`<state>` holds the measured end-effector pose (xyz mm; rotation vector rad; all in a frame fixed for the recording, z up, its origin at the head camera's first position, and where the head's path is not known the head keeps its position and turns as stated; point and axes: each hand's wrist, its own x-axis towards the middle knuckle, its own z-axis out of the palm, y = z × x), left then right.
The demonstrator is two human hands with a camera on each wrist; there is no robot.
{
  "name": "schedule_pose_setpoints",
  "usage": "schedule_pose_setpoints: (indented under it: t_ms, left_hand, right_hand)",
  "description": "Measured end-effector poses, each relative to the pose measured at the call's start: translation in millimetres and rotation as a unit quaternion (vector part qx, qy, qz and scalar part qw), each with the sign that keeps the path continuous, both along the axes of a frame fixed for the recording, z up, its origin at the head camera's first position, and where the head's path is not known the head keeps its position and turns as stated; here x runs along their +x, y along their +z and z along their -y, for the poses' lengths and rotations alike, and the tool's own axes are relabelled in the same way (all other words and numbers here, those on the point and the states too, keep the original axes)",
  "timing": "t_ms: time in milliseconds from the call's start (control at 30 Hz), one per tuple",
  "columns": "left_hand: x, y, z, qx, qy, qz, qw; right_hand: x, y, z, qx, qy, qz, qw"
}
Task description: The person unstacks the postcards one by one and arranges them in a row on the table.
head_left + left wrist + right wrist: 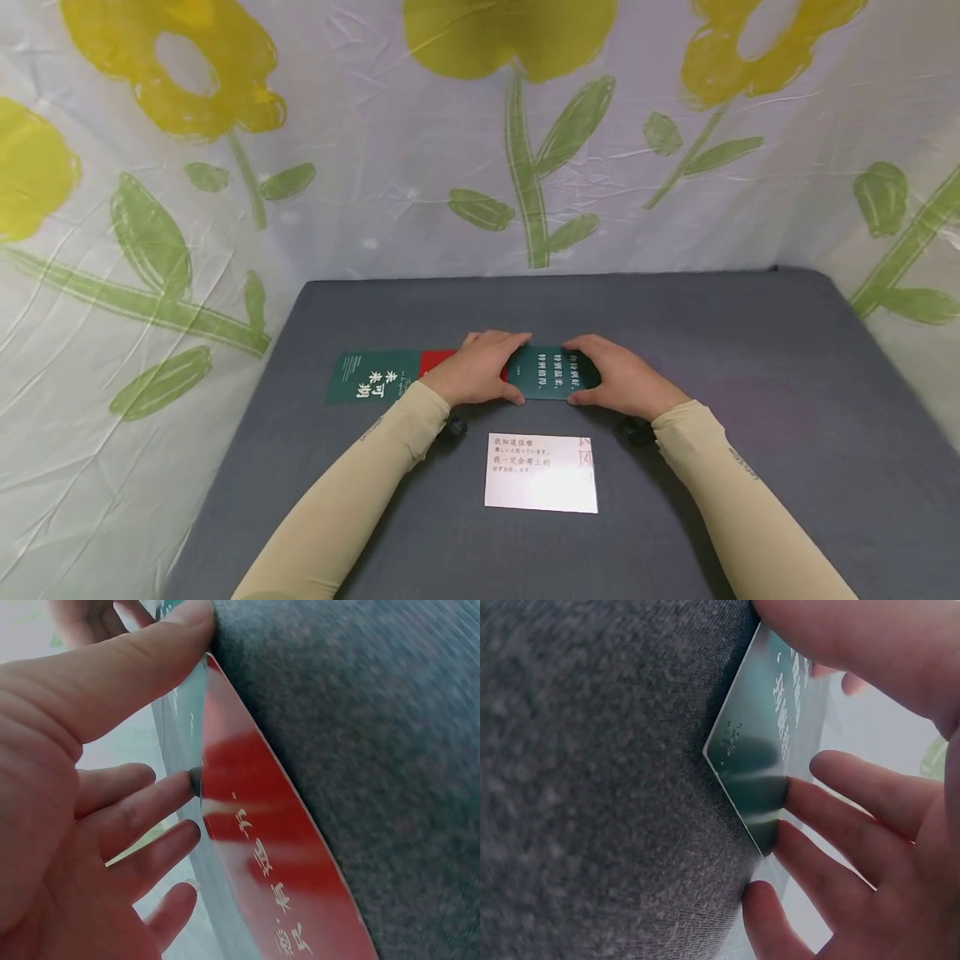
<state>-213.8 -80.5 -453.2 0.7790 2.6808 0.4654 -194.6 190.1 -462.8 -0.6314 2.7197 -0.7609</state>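
Observation:
A green card (pixel 543 375) with white writing lies flat on the grey table, between my two hands. My left hand (pixel 480 367) spans its left end, thumb at the near edge and index finger at the far edge. My right hand (pixel 626 379) holds the right end the same way, its thumb (pixel 832 634) at the near edge and fingertips along the opposite side. Under the left hand lies a red card (pixel 255 817), partly covered in the head view. Left of it is another green card (pixel 367 379) with large white characters, its right part hidden by the left wrist.
Nearer me, a pale pink card (pixel 540 473) with printed lines lies on the grey tabletop (pixel 712 317). Dark wrist cameras (pixel 636 431) sit under both wrists. A white curtain (pixel 360 167) with yellow flowers hangs behind the table and along its sides.

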Motion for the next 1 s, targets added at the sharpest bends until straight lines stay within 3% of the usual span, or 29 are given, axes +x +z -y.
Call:
schedule_pose_setpoints:
  t_ms: [233,367,500,633,800,1000]
  left_hand:
    - [1.8,-0.2,1,-0.008,-0.002,-0.015,0.9999]
    - [10.7,1.6,6,0.013,0.000,-0.036,0.9993]
    - [27.8,5.1,15,0.050,0.005,-0.064,0.9967]
    - [49.1,8.8,26,0.059,0.003,-0.077,0.9953]
    - [77.7,9.2,36,0.054,-0.018,-0.052,0.9970]
    - [107.9,8.0,45,0.032,-0.059,-0.027,0.9974]
  right_hand:
    - [1.0,0.6,0,0.001,-0.003,0.005,1.000]
    - [6.9,1.6,-2,-0.002,-0.019,-0.003,1.000]
    - [21.8,7.4,-5,0.000,-0.023,-0.022,0.999]
    - [44.6,14.5,-7,-0.005,-0.016,-0.044,0.999]
    - [76.1,16.1,-5,0.000,0.010,-0.081,0.997]
    - [109.4,10.8,2,0.017,0.029,-0.089,0.995]
